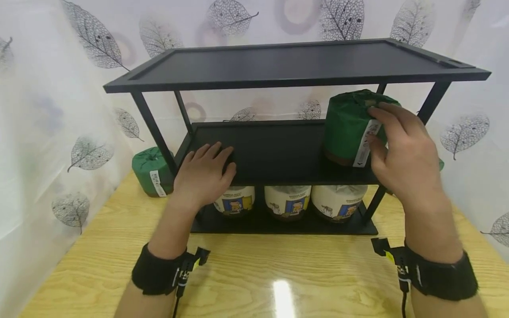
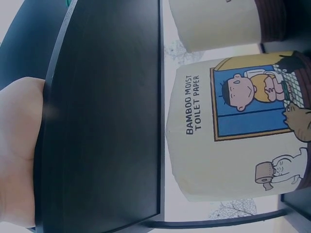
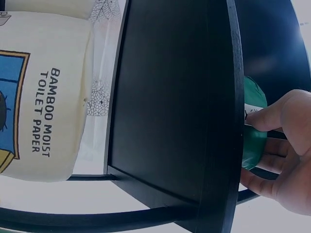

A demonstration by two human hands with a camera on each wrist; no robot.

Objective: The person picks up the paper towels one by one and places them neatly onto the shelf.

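Note:
A green-wrapped toilet paper roll [image 1: 346,128] with a white label strip stands upright at the right end of the rack's middle shelf [image 1: 274,152]. My right hand [image 1: 413,159] grips it from the right, thumb at the label and fingers over the top edge. The right wrist view shows part of the green roll [image 3: 253,145] between thumb and fingers, the rest hidden by the shelf edge. At the shelf's left end my left hand [image 1: 203,176] rests with its fingers spread loosely, holding nothing. The shelf hides the fingertips in the left wrist view.
Three cream toilet paper rolls [image 1: 287,201] with cartoon prints stand on the bottom shelf [image 1: 286,227]. The black top shelf [image 1: 294,64] spans overhead. Another green roll [image 1: 153,172] sits on the wooden table [image 1: 238,274], left of the rack; a green bit [image 1: 441,164] shows at right.

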